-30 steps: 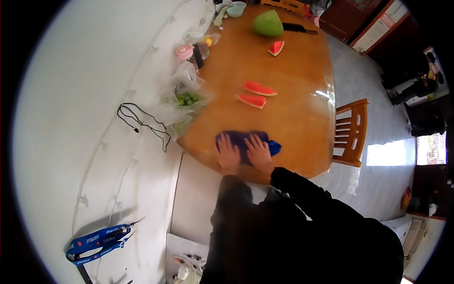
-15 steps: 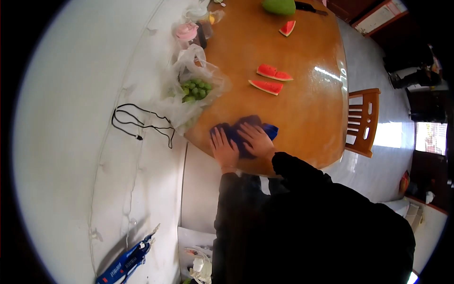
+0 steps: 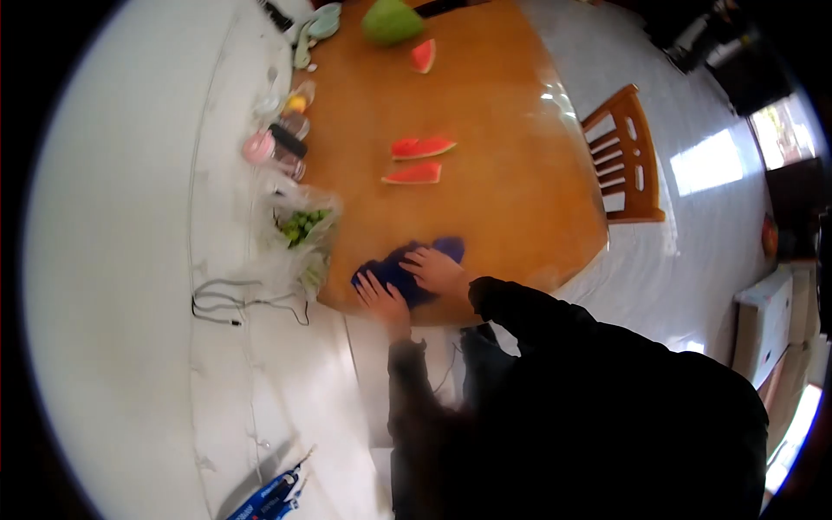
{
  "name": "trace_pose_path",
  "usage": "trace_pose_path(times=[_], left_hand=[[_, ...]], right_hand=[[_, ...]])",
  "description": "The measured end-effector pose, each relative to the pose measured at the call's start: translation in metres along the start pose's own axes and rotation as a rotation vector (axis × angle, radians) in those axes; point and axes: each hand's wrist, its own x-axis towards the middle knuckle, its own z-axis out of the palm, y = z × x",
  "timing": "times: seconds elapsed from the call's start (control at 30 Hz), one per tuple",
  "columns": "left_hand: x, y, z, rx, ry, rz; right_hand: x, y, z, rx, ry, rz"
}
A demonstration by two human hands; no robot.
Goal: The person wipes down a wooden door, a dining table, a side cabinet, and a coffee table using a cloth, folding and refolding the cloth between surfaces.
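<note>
A crumpled dark blue cloth (image 3: 394, 272) lies near the front edge of the wooden table (image 3: 511, 199). My left hand (image 3: 381, 302) rests flat on its near left part, fingers spread. On the cloth's right side is my right hand (image 3: 436, 271), palm down with its fingers stretched out. Farther up the table are two red watermelon pieces, an upper slice (image 3: 425, 149) and a lower slice (image 3: 412, 175), lying side by side. Neither hand touches them.
A plastic bag with green grapes (image 3: 302, 227) sits at the table's left edge, beside a pink-lidded container (image 3: 258, 147). Toward the far end are a small watermelon wedge (image 3: 423, 56), a large green fruit (image 3: 392, 22) and a dark-handled knife (image 3: 442, 7). A wooden chair (image 3: 637, 160) stands at right.
The camera view has turned, so the tabletop things appear farther left. Both hands stay flat on the cloth, whose folds and outline look slightly different.
</note>
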Motion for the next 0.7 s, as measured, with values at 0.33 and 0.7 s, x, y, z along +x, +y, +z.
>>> trace_pose_path(times=[0.33,0.7], left_hand=[[-0.084,0.130,0.008,0.029,-0.120,0.163],[-0.075,0.306,0.042,0.071,-0.189,0.342]], right_hand=[[-0.186,0.065,-0.078,0.215,0.049,0.183],[-0.297,0.129,-0.144,-0.064,0.294,0.525]])
